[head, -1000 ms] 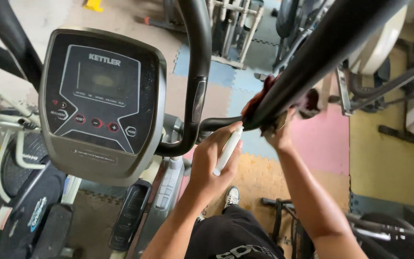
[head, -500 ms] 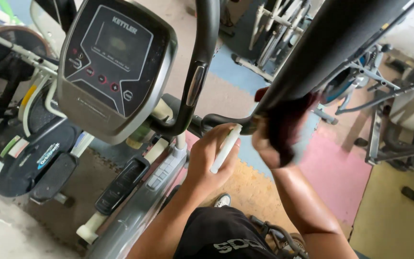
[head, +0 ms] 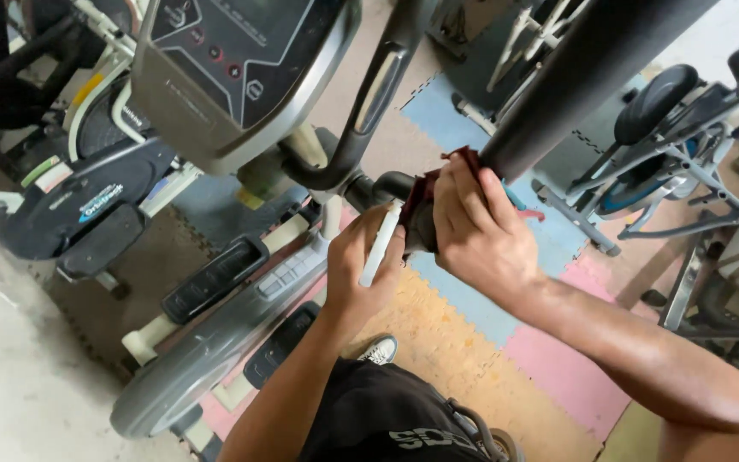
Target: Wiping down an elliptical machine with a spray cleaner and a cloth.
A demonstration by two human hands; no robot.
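Note:
My right hand [head: 476, 231] presses a dark red cloth [head: 425, 192] around the lower end of a thick black padded handlebar [head: 583, 77] of an exercise machine. My left hand [head: 361, 274] sits just left of it, gripping a slim white tube-like object [head: 381, 245] that points up toward the bar's joint. The machine's grey console with a dark screen and small buttons [head: 233, 68] hangs above left, and a curved black grip [head: 369, 111] runs down to the joint.
Grey foot pedals and a flywheel housing [head: 215, 316] lie below. Coloured foam floor mats [head: 506, 342] cover the ground. Another exercise bike [head: 669, 145] stands at right, more machines [head: 70, 188] at left. My white shoe [head: 378, 349] shows beneath.
The view has swung closer and leftward. My right hand has slid the red cloth down the black bar toward the joint; my left hand still holds the white object beside it.

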